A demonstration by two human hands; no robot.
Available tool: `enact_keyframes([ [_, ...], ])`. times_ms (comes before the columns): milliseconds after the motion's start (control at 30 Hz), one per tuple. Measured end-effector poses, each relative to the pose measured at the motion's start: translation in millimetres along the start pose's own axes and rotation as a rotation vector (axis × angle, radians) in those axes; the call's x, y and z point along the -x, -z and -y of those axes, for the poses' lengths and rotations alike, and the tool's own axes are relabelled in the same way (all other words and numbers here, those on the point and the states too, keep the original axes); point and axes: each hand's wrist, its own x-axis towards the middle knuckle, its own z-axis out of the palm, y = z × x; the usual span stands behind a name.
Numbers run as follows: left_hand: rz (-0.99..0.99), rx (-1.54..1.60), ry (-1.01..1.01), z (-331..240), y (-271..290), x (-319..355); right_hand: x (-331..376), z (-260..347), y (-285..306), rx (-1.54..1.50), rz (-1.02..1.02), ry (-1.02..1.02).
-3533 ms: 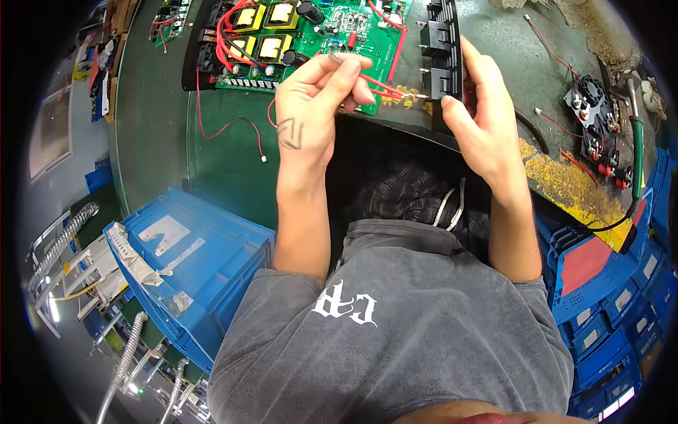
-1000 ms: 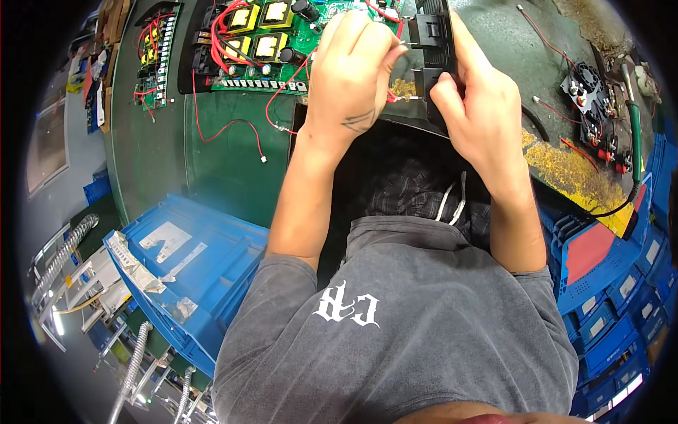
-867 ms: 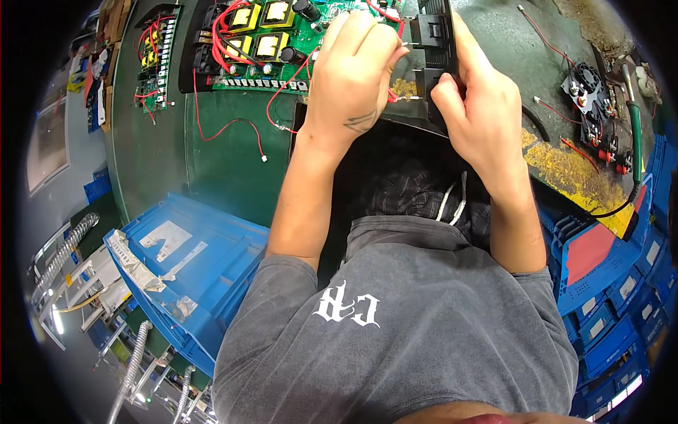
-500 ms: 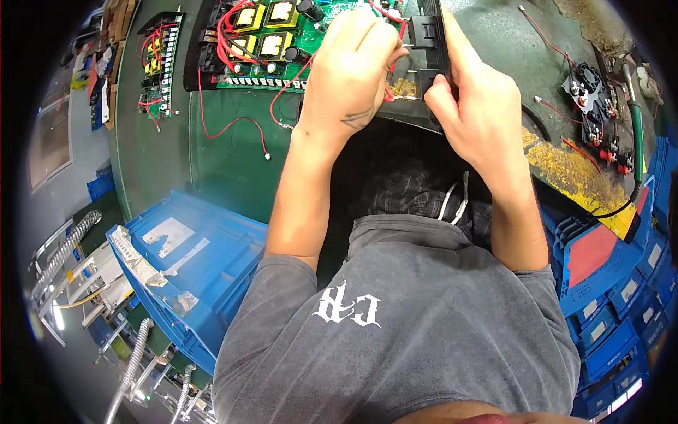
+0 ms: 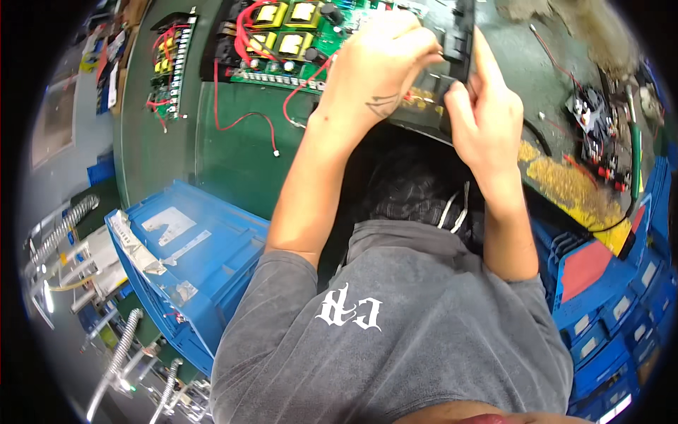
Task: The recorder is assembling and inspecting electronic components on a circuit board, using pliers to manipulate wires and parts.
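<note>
The right hand [image 5: 493,120] is clamped on the black panel [image 5: 462,42], held at the counter's [image 5: 233,155] near edge. The left hand [image 5: 380,74] is just beside it, fingers bent toward the panel; whether they grip anything I cannot tell. Beyond the left hand lies the green board [image 5: 342,44], a smaller board [image 5: 171,67] farther left.

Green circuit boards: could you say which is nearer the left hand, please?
The right board, partly behind the left hand; the other board lies farther left.
</note>
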Motion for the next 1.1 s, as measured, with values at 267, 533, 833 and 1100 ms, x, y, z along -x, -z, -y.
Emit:
enact_keyframes([
  [267, -0.15, 0.091, 0.165, -4, 40, 4, -4, -21, 16, -0.035, 0.035, -0.151],
  [533, -0.862, 0.287, 0.532, 83, 144, -21, 27, 14, 45, -0.19, -0.019, -0.102],
  [833, -0.813, -0.419, 0.976, 359, 235, 39, 77, -10, 83, -0.381, 0.129, 0.016],
  [1100, 0.078, -0.887, 1.051, 455, 360, 67, 114, -41, 135, -0.436, -0.249, -0.174],
])
